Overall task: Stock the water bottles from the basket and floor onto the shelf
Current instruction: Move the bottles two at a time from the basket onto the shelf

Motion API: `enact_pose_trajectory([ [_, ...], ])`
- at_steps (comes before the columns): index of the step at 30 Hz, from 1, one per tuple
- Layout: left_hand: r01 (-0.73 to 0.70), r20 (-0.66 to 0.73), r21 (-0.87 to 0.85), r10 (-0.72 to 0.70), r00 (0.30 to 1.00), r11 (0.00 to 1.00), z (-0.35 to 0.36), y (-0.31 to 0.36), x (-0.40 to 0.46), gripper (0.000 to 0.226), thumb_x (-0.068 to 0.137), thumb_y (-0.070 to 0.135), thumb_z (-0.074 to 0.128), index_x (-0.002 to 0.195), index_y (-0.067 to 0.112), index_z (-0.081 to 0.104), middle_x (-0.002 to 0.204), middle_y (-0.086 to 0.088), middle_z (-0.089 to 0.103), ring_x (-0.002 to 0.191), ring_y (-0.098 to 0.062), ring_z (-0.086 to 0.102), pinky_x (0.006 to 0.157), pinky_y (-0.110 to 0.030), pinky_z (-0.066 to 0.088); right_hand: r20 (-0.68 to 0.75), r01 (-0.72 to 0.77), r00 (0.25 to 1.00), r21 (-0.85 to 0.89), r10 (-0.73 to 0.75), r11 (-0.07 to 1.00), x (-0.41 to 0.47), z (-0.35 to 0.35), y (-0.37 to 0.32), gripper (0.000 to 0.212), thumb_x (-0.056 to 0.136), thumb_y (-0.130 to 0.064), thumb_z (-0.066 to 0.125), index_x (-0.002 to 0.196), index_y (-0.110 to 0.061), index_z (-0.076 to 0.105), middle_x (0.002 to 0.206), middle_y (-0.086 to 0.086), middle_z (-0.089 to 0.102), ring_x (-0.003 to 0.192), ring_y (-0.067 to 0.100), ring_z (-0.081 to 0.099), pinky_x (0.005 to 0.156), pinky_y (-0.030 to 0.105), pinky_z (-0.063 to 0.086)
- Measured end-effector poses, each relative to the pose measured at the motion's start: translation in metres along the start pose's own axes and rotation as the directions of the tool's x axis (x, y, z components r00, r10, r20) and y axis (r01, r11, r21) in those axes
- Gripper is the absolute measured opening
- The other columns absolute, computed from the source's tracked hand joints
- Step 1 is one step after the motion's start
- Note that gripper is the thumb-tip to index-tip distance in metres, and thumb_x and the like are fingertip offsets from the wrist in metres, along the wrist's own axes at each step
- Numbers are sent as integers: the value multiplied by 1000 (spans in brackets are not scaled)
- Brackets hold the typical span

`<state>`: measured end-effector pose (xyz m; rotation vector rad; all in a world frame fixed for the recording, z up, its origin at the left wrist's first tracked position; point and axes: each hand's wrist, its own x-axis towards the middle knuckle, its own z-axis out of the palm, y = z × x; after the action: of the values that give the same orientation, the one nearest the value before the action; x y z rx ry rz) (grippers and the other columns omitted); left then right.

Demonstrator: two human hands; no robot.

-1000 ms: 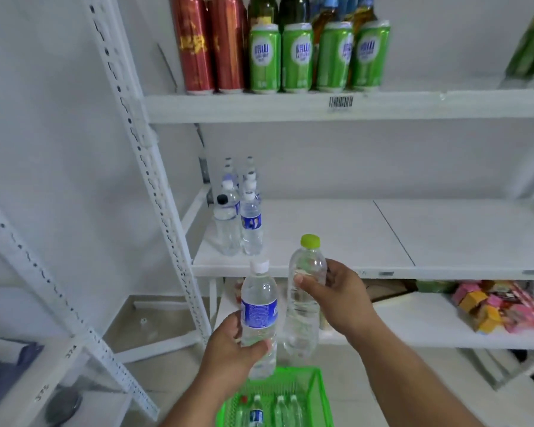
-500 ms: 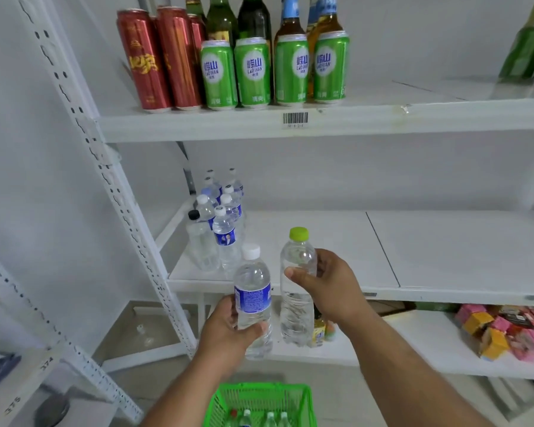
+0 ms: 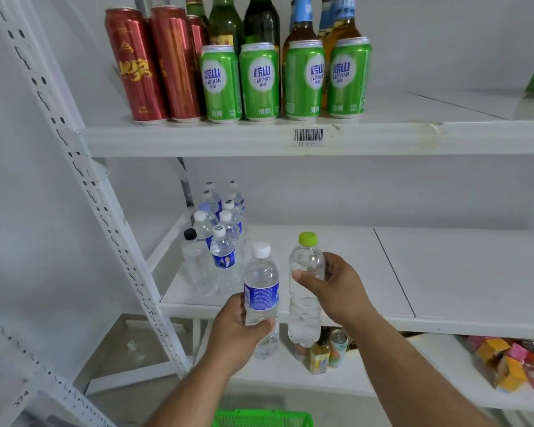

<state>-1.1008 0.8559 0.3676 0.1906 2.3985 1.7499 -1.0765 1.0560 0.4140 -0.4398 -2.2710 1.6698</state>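
While I hold two water bottles before the middle shelf [image 3: 336, 241], both sets of fingers grip.

My left hand [image 3: 238, 331] holds the blue-labelled bottle [image 3: 261, 291], my right hand [image 3: 333, 291] the green-capped bottle [image 3: 305, 288]; either could topple the standing bottles [image 3: 216, 241].

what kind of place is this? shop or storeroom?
Likely a small shop or a mock-up of one: white slotted-steel shelf with a barcode tag on its edge, green cans faced in a row, and a green basket below.

Both forearms reaching forward, left hand [image 3: 238, 331] and right hand [image 3: 336, 291] each in a curled grip
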Motion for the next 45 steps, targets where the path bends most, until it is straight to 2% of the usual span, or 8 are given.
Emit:
enact_pose_trajectory([
  [8, -10, 53, 20, 9, 999, 1000, -4, -4, 44, 43, 75, 23, 81, 110, 33, 58, 99, 15, 68, 88, 0, 63, 57, -14, 45, -75, 2, 997, -61, -6, 998, 35, 12, 0, 43, 79, -40, 81, 115, -25, 65, 103, -10, 72, 95, 9, 68, 87, 33, 56],
  [13, -37, 67, 21, 36, 997, 999, 6, -2, 72, 44, 80, 19, 79, 109, 37, 51, 97, 30, 55, 88, 13, 51, 69, -12, 40, -93, -24, 995, -78, 17, 997, 63, 12, 1, 45, 77, -40, 82, 116, -27, 62, 106, -9, 69, 95, 12, 67, 86, 33, 55],
  [16, -26, 60, 45, 23, 998, 999, 15, -2, 94, 46, 80, 20, 79, 113, 34, 50, 99, 27, 55, 88, 8, 52, 77, -18, 40, -92, -29, 996, -70, 22, 997, 85, 9, 7, 47, 77, -40, 83, 117, -27, 63, 107, -9, 69, 95, 13, 68, 87, 34, 55],
  [23, -8, -8, 43, 8, 1000, 999, 41, -3, 158, 43, 77, 16, 79, 102, 37, 52, 99, 22, 63, 91, 6, 60, 69, -11, 40, -18, -16, 1000, -92, 14, 996, 153, 4, 21, 41, 76, -42, 81, 113, -32, 67, 105, -15, 70, 90, 6, 69, 74, 22, 49],
  [30, 22, -76, 47, -19, 997, 999, 70, -11, 233, 45, 77, 15, 80, 107, 34, 52, 96, 20, 60, 88, 3, 58, 78, -22, 43, 30, -27, 999, -119, 30, 993, 232, 16, 42, 43, 76, -44, 82, 115, -32, 67, 106, -14, 70, 91, 7, 69, 79, 24, 51],
  [36, 12, -164, 46, -4, 987, 999, 84, -26, 302, 46, 73, 16, 81, 106, 33, 54, 104, 9, 66, 97, -14, 64, 81, -26, 46, 27, -48, 998, -111, 51, 993, 290, 37, 62, 44, 76, -46, 81, 115, -33, 66, 111, -12, 69, 98, 11, 68, 89, 31, 54],
  [43, -29, -206, 80, 45, 978, 996, 93, -36, 367, 39, 74, 17, 79, 103, 27, 55, 95, 7, 65, 84, -14, 63, 68, -24, 45, 9, -22, 1000, -171, 24, 985, 340, 53, 70, 35, 78, -42, 80, 109, -33, 65, 105, -16, 69, 104, 13, 67, 95, 34, 52],
  [45, -36, -210, 80, 52, 976, 996, 94, -37, 382, 38, 75, 18, 79, 103, 25, 56, 94, 5, 65, 83, -14, 63, 68, -25, 45, 14, -8, 1000, -195, 11, 981, 350, 55, 69, 44, 76, -47, 78, 115, -31, 65, 110, -14, 70, 107, 13, 66, 98, 36, 52],
])
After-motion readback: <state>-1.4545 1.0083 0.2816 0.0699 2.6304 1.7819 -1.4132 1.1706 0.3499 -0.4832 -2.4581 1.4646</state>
